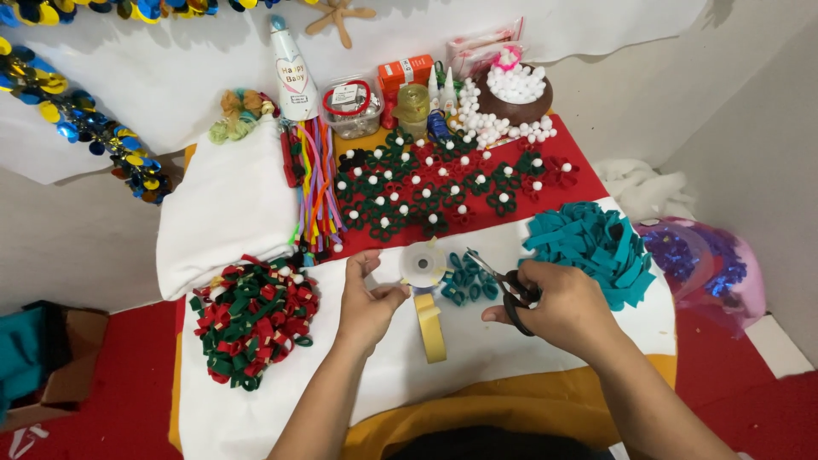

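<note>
Item: our left hand (368, 300), thumb and fingertips pinching the rim of a tape roll (423, 264), which stands on edge so a yellowish strip (430, 328) hangs free toward us, presumably to keep the sticky end reachable. Item: our right hand (558, 308), fingers curled shut through the black loops of the scissors (503, 285), blades pointing left at the roll, near the point where the strip leaves it. Item: small teal felt loops (467, 281), just behind the blades, close for picking up. Item: a heap of teal felt strips (588, 243), right. Item: a mound of red and green felt loops (254, 317), left on the white cloth (477, 358). Item: finished felt flowers (426, 189) with white centres, laid in rows farther off on red, apart from the raw stock. Item: a bowl of white pompoms (515, 94), far right. Item: coloured pipe cleaners (317, 183), far left of the flowers.
</note>
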